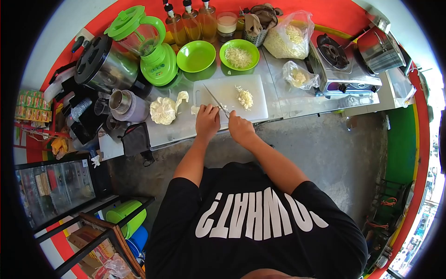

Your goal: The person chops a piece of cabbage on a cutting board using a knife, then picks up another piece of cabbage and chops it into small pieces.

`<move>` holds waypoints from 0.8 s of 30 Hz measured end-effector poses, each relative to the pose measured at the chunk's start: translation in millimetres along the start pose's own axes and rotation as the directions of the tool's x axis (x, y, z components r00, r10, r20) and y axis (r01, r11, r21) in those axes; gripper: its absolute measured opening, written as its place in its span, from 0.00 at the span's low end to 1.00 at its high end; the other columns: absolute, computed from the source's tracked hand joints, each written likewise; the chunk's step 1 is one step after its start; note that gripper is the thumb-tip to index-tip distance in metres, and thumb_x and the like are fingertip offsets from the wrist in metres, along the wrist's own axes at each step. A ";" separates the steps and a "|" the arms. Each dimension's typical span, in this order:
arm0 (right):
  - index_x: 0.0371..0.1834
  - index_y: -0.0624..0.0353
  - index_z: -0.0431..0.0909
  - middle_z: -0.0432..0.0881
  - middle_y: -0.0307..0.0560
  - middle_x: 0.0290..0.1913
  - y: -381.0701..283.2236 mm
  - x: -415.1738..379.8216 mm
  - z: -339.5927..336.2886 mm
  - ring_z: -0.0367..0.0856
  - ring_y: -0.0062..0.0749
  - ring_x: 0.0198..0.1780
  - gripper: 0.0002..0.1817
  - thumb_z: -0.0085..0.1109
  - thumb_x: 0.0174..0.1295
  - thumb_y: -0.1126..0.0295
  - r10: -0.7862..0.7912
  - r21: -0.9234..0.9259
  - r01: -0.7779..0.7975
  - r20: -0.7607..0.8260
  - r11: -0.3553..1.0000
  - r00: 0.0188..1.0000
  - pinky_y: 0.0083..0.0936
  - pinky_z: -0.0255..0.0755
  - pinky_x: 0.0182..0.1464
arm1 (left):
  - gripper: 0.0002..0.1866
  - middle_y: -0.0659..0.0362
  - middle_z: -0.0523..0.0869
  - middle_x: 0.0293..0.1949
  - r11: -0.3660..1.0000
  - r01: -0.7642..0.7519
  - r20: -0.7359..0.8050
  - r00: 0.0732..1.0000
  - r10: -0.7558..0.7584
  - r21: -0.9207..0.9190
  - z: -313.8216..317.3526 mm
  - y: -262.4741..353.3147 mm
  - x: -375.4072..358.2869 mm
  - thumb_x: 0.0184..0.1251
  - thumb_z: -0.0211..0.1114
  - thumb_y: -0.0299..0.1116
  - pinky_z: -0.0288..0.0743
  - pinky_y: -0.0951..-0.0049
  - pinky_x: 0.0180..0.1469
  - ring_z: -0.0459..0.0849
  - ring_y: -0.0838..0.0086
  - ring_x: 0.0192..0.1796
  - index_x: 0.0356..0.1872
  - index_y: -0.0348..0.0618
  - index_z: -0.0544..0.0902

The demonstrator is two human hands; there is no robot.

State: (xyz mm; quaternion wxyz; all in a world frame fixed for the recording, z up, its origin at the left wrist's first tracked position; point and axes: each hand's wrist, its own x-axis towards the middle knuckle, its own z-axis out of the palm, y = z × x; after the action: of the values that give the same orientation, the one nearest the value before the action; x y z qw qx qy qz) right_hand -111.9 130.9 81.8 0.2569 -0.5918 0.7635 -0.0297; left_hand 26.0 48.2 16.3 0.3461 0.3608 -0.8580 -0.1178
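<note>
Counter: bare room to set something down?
Bare: counter between cutting board and stove, in front of the small plastic bag; smaller, just left of left hand. Crowded: left end, around green blender; behind the board, with green bowls and bottles. Board's front: right hand, knife.

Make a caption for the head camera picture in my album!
Right hand holds a knife over a white cutting board, left hand close by, chopped pale pieces heaped nearby.

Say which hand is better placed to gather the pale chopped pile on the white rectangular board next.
Probably the right hand: it grips the silver-bladed knife and is nearer the pile than the left hand.
</note>
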 end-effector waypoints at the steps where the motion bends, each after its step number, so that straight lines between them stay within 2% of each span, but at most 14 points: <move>1: 0.49 0.66 0.66 0.87 0.69 0.40 -4.2 -2.1 -5.3 0.90 0.60 0.44 0.09 0.51 0.71 0.74 -0.008 0.003 0.008 0.009 1.000 1.000 0.49 0.85 0.46 | 0.04 0.56 0.79 0.35 1.000 -0.002 0.003 1.000 0.002 0.000 -0.2 0.3 0.0 0.60 0.66 0.23 0.75 0.58 0.45 0.76 0.55 0.42 0.36 0.41 0.82; 3: 0.48 0.66 0.67 0.87 0.69 0.40 -8.0 -3.3 -4.5 0.90 0.60 0.45 0.08 0.51 0.71 0.74 -0.014 0.008 0.014 0.017 1.000 1.000 0.50 0.85 0.47 | 0.04 0.56 0.79 0.35 1.000 0.002 -0.023 1.000 -0.003 -0.012 0.3 1.1 0.1 0.60 0.65 0.22 0.74 0.58 0.45 0.76 0.55 0.42 0.35 0.41 0.82; 9: 0.48 0.64 0.67 0.89 0.63 0.36 -2.9 3.2 30.5 0.91 0.57 0.39 0.08 0.50 0.72 0.72 0.064 -0.002 -0.064 -0.053 0.998 0.997 0.46 0.86 0.40 | 0.02 0.54 0.78 0.35 1.000 0.008 0.002 1.000 -0.008 -0.021 -0.3 -0.3 -0.5 0.61 0.63 0.24 0.74 0.56 0.45 0.76 0.53 0.42 0.35 0.40 0.81; 11: 0.49 0.63 0.67 0.89 0.61 0.34 -0.7 10.2 38.9 0.92 0.54 0.37 0.08 0.49 0.73 0.71 0.027 -0.120 -0.039 -0.102 0.992 0.994 0.44 0.86 0.38 | 0.02 0.53 0.78 0.36 1.000 0.009 0.003 1.000 -0.009 -0.013 -1.0 -1.3 -0.2 0.62 0.63 0.24 0.74 0.55 0.46 0.76 0.53 0.42 0.35 0.40 0.81; 15: 0.49 0.62 0.67 0.89 0.61 0.34 3.3 10.4 30.9 0.92 0.53 0.37 0.08 0.49 0.73 0.71 -0.021 -0.138 0.006 -0.106 0.990 0.994 0.45 0.86 0.38 | 0.03 0.53 0.79 0.36 1.000 0.011 -0.046 0.999 -0.012 -0.025 0.4 -1.3 -1.0 0.63 0.62 0.24 0.73 0.55 0.46 0.76 0.53 0.42 0.37 0.41 0.81; 19: 0.51 0.62 0.67 0.89 0.59 0.35 17.2 -9.7 24.8 0.92 0.54 0.39 0.10 0.51 0.72 0.70 0.015 -0.142 -0.024 -0.064 0.990 0.998 0.45 0.86 0.40 | 0.03 0.53 0.80 0.36 0.996 0.063 -0.095 0.993 -0.069 -0.068 -0.3 0.0 0.4 0.65 0.62 0.25 0.73 0.55 0.46 0.77 0.53 0.42 0.39 0.42 0.82; 21: 0.52 0.61 0.68 0.90 0.57 0.36 27.9 -11.9 20.5 0.92 0.53 0.40 0.12 0.53 0.72 0.67 0.026 -0.171 -0.033 -0.040 0.985 0.999 0.44 0.86 0.42 | 0.04 0.55 0.81 0.37 0.998 0.053 -0.054 0.997 -0.054 -0.031 -1.5 -0.1 -1.4 0.67 0.63 0.26 0.73 0.55 0.47 0.78 0.55 0.42 0.40 0.43 0.82; 24: 0.52 0.62 0.68 0.89 0.62 0.38 41.5 -11.2 18.5 0.91 0.57 0.42 0.15 0.56 0.72 0.64 0.049 -0.127 -0.061 -0.090 0.990 0.995 0.48 0.85 0.45 | 0.05 0.57 0.80 0.35 0.999 0.033 -0.083 0.996 -0.033 0.005 0.7 0.4 -1.9 0.66 0.65 0.26 0.72 0.57 0.45 0.78 0.57 0.41 0.40 0.43 0.84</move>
State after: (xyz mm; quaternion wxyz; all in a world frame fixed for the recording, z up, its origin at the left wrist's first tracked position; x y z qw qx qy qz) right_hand -138.9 158.4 55.3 0.1855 -0.5841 0.7902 0.0013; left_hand 26.3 49.8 15.1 0.3783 0.3806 -0.8372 -0.1054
